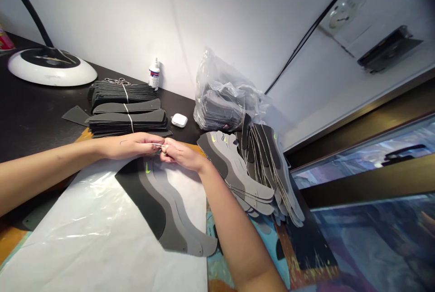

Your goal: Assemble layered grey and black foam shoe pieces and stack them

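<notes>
My left hand [131,145] and my right hand [181,155] meet above the work surface, their fingertips pinching a short, thin pale string [159,147] between them. Just below lies a layered set of black and grey shoe-upper panels [159,206] with a neon yellow swoosh, resting on a white plastic sheet [78,233]. Right of my right hand, a fanned pile of grey panels [253,178] lies close to my wrist. String-tied bundles of dark cut pieces [126,115] stand beyond my hands.
A clear plastic bag of dark pieces [220,101], a white glue-type bottle [154,74] and a small white case [179,120] sit on the black tabletop [30,110]. A white round lamp base [50,66] stands far left. A wall rises behind, with a reflective panel at right.
</notes>
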Motion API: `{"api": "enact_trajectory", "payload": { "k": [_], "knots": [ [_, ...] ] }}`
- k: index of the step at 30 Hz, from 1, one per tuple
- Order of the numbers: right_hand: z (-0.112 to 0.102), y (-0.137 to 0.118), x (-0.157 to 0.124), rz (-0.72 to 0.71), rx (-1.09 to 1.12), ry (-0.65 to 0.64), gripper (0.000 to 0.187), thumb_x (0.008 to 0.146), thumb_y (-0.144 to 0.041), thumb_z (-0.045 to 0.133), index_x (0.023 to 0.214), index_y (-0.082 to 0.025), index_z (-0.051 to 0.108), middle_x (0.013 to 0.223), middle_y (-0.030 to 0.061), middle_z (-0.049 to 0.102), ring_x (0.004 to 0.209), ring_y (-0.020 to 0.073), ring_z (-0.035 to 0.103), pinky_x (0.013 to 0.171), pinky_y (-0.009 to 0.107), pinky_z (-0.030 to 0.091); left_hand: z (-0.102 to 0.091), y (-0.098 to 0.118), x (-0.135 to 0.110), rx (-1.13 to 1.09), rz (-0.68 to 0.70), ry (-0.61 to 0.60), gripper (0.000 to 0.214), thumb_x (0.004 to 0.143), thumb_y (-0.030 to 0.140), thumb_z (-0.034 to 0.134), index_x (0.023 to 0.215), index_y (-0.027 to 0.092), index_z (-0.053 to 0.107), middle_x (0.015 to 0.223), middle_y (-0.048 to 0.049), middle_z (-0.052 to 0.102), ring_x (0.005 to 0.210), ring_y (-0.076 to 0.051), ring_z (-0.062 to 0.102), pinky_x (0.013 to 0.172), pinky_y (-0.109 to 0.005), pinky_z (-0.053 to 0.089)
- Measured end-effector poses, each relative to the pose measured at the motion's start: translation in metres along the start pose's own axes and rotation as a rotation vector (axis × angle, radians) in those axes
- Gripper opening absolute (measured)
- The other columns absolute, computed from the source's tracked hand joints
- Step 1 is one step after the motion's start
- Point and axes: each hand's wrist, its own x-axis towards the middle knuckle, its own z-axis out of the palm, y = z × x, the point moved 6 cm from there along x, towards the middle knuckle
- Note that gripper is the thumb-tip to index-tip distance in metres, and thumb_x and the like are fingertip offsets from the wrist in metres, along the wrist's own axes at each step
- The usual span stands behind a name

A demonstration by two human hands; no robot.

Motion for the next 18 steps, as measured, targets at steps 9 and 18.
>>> {"api": "enact_trajectory", "payload": {
  "k": [9, 18],
  "knots": [
    [0.005, -0.006, -0.003, -0.020, 0.187, -0.114, 0.025, 0.100, -0.039, 0.041, 0.082, -0.022, 0.042, 0.064, -0.0058, 0.040, 0.055, 0.0095, 0.029, 0.054, 0.023, 0.027, 0.014, -0.002, 0.003, -0.321, -0.024, -0.229, 0.029, 0.088, 0.039, 0.054, 0.070, 0.019, 0.043, 0.063, 0.0021, 0.031, 0.056, -0.012, 0.025, 0.049, -0.025, 0.024],
    [-0.002, 0.006, 0.002, 0.055, 0.300, 0.027, 0.029, 0.098, -0.050, 0.046, 0.091, -0.022, 0.050, 0.062, -0.0097, 0.026, 0.048, 0.0069, 0.014, 0.044, 0.020, 0.013, 0.002, -0.011, 0.010, -0.098, -0.016, 0.009, 0.028, 0.085, 0.036, 0.055, 0.067, 0.019, 0.041, 0.062, 0.0025, 0.037, 0.057, -0.012, 0.032, 0.051, -0.023, 0.030]
  ]
}}
